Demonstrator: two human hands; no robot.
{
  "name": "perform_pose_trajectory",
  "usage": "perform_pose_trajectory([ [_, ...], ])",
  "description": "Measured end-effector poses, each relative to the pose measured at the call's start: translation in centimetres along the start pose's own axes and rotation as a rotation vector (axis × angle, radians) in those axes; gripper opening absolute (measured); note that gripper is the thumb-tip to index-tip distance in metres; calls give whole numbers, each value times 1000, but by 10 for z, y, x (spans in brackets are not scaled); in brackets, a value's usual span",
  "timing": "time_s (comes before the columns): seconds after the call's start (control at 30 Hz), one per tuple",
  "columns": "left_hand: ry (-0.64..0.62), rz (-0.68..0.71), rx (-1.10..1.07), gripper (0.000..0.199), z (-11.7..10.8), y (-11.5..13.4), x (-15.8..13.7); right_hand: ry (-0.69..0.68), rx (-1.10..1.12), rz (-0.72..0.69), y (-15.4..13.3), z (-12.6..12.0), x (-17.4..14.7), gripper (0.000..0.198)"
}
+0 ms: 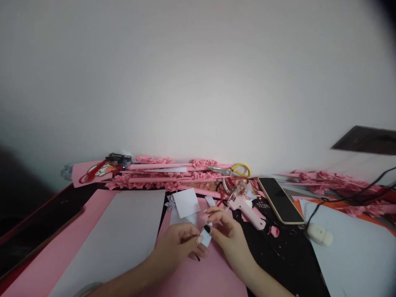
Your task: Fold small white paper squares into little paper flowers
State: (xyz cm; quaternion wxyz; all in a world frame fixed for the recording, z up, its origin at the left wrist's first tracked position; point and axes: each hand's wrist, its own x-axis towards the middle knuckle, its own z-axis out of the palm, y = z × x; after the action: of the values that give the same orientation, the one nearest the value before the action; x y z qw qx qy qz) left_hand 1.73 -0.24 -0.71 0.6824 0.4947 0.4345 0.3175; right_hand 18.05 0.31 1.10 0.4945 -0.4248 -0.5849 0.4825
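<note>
A small folded piece of white paper (206,240) is held between my two hands above a pink sheet (213,274). My left hand (182,241) pinches its left side between thumb and fingers. From the right, my right hand (224,231) grips the upper edge with the thumb, which has a dark nail. Just beyond the hands lie white paper squares (186,203), partly overlapping. A pale folded paper flower (170,202) sits at their left edge. The pink glue gun (246,209) rests to the right of my right hand.
Scissors with yellow handles (239,170) and bundles of pink paper flowers (148,181) lie along the wall. On the right are a phone (281,200), a white plug-like device (320,234), a cable and white sheets (359,251). A large white sheet (123,235) lies left.
</note>
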Motion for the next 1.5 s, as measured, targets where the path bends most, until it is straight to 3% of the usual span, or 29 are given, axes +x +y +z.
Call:
perform_pose_trajectory([
  [0.2, 6, 37, 16, 19, 2, 4, -2, -47, 199, 81, 9, -2, 4, 13],
  [0.6, 32, 34, 11, 21, 1, 3, 0, -59, 369, 172, 11, -3, 5, 12],
  [0.83, 12, 23, -20, 23, 0, 1, -1, -88, 209, 144, 5, -1, 4, 20],
  [1.0, 21, -9, -11, 24, 3, 7, -3, -8, 58, 48, 2, 2, 2, 19],
  [1.13, 28, -37, -18, 26, 4, 9, -4, 38, -242, -131, 0, 0, -3, 16],
  [1.33, 32, -65, -94, 32, 3, 8, -2, -72, -614, -495, 5, -7, -7, 32],
  [1.5, 31, -53, -140, 33, 0, 7, -1, -195, -751, -539, 4, -9, -7, 42],
])
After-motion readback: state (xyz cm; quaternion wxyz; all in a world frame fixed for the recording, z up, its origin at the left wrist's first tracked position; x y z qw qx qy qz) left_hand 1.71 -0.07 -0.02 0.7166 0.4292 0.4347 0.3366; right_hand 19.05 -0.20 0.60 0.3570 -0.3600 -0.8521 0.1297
